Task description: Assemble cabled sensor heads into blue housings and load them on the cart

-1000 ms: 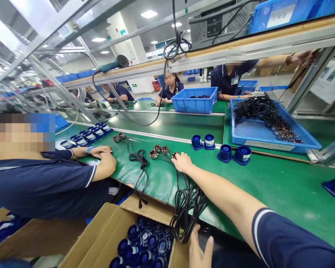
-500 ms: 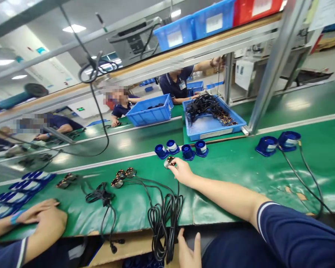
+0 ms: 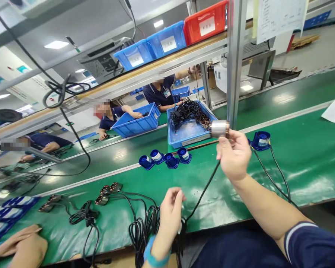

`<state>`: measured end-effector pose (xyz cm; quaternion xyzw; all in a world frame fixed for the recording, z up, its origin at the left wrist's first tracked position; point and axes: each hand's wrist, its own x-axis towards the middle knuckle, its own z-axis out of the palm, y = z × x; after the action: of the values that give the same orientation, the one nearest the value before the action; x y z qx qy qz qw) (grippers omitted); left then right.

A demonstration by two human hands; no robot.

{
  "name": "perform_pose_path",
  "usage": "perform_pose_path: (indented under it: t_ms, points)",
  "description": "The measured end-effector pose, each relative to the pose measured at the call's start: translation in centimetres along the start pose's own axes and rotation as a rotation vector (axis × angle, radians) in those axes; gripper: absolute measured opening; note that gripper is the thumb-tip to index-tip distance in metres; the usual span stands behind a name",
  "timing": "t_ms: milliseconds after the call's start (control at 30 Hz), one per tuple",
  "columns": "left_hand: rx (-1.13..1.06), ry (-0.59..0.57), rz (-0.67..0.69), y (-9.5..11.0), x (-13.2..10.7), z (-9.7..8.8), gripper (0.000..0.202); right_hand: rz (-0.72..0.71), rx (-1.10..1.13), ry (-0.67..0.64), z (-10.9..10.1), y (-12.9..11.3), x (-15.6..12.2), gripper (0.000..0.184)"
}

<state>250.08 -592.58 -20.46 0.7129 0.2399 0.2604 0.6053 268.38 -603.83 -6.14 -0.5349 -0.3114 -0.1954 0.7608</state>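
Observation:
My right hand (image 3: 236, 154) pinches a motor stator (image 3: 220, 128), a silvery cylinder with copper windings at its ends, raised above the bench. From it a black cable (image 3: 205, 190) slants down past my left hand (image 3: 171, 210) to the bench's front edge. That hand, with a blue wristband (image 3: 153, 255), is loosely curled beside the cable; nothing shows between its fingers. Left of it lie several coiled black cables (image 3: 141, 230), leading to stators (image 3: 107, 191) on the bench. Several dark blue housings (image 3: 171, 160) stand farther back.
A blue tray (image 3: 181, 142) of cabled stators stands behind the housings. More housings (image 3: 261, 140) are at the right, partly behind my right hand. A co-worker's hands (image 3: 28, 245) rest at left. A metal post (image 3: 236, 67) and bin shelf (image 3: 167, 63) rise ahead. Other people work beyond.
My right hand has lifted the stator off the bench, up and to the right, drawing its cable taut. My left hand has risen from below the bench edge. The view has shifted right.

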Motion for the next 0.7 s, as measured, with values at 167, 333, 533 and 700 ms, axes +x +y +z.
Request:
perform_pose_path:
  t_ms: [167,333,533,700]
  points:
    - [0.431,0.068,0.157,1.6,12.5,5.0,0.058,-0.119,-0.154,0.087,-3.2,-1.9,2.4,0.039]
    - [0.704,0.117,0.046,2.0,17.9,9.1,0.076,0.015,-0.641,-0.254,-6.3,4.2,2.3,0.044]
    - [0.638,0.116,0.247,-1.0,14.4,10.7,0.036,0.074,-0.955,-0.845,-8.5,14.5,-2.1,0.05]
    - [0.362,0.195,0.316,-4.8,10.5,11.5,0.079,-0.014,-1.034,-0.894,-9.1,16.8,-3.0,0.057]
